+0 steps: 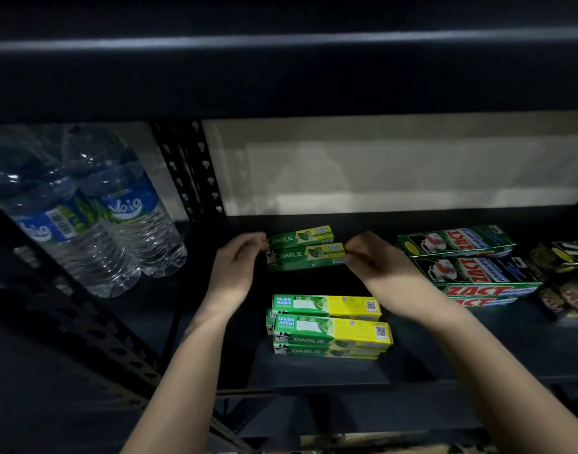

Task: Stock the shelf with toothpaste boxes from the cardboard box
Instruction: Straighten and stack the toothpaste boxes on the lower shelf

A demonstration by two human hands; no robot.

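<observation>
Dark metal shelf (314, 283), deep bay under a low upper deck, pale back panel behind; it carries all stock listed here. Water bottles (94, 217), clear plastic with blue labels, lie stacked in the neighbouring bay to the left, beyond a perforated upright. Zact toothpaste boxes (471, 267), green and red, stacked at the right of the bay, with darker packets just beyond them at the frame edge, too dim to name. Front stack of Darlie boxes (330, 326), green and yellow, several high, sits near the shelf's front lip, well apart from the rear pair. Rear pair of Darlie boxes (305, 249), lying side by side and lengthwise across the shelf towards the back, is the item in hand. Left hand (238, 260), fingers curled, pinches the left ends of that pair; right hand (369, 253), fingers likewise curled, grips the right ends; the two hands are set apart by the length of the boxes. The cardboard box is not clearly in view. Step judged: setting down and squaring a fresh pair behind the front stack. Next move likely calls for letting go at both ends without skewing the pair, then drawing both arms out past the front stack without knocking it.
</observation>
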